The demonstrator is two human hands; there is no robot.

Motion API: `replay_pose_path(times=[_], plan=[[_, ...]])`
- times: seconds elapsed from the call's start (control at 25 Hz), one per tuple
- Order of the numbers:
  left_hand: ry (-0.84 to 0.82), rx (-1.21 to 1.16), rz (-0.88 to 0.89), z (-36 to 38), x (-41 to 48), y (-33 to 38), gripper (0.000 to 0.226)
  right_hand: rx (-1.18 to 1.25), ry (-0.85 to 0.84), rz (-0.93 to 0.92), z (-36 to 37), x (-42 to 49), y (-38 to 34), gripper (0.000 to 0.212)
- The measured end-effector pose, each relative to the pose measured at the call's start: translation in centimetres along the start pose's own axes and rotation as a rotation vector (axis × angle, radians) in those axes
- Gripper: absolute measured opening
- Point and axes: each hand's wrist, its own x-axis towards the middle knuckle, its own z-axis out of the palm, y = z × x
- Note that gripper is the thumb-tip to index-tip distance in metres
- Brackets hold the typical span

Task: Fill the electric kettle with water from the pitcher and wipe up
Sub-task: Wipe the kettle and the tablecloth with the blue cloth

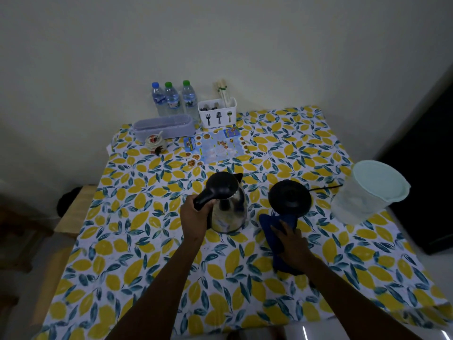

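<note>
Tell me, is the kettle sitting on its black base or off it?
Off it. The kettle stands on the tablecloth, handle in the left hand, while its round black base sits bare beside it.

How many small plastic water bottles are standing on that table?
3, in a row at the table's far edge by the wall: blue-capped clear bottle leftmost, green-capped middle bottle, green-capped right bottle beside the white cutlery caddy. None seems hidden.

Cloth (282, 241) partly under right hand (293, 244); menu card (215, 148) print illegible.
</note>
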Motion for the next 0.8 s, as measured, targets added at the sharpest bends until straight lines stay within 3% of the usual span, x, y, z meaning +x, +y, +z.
replay_pose_path(times=[0.12, 0.32, 0.64, 0.72, 0.8], plan=[[0.027, 0.022, 0.033, 0.4, 0.3, -0.2, 0.029, 0.061, -0.094, 0.118, 0.8, 0.9, -0.3, 0.078], [-0.033, 0.107, 0.114, 0.2, 0.9, -1.8, 0.034, 0.201, 0.150, 0.250, 3.8, 1.5, -3.0, 0.063], [-0.025, 0.120, 0.173, 0.1, 0.3, -2.2, 0.027, 0.108, 0.179, 0.010, 4.7, 1.9, -6.6, 0.052], [-0.009, 0.129, 0.125, -0.2, -0.7, -3.1, 0.025, 0.075, 0.176, -0.071, 5.0, 1.6, -7.7, 0.050], [-0.087, 0.213, -0.032, -0.8, -2.8, -5.7, 0.041, 0.038, 0.164, -0.122, 5.3, 1.4, -8.6, 0.049]])
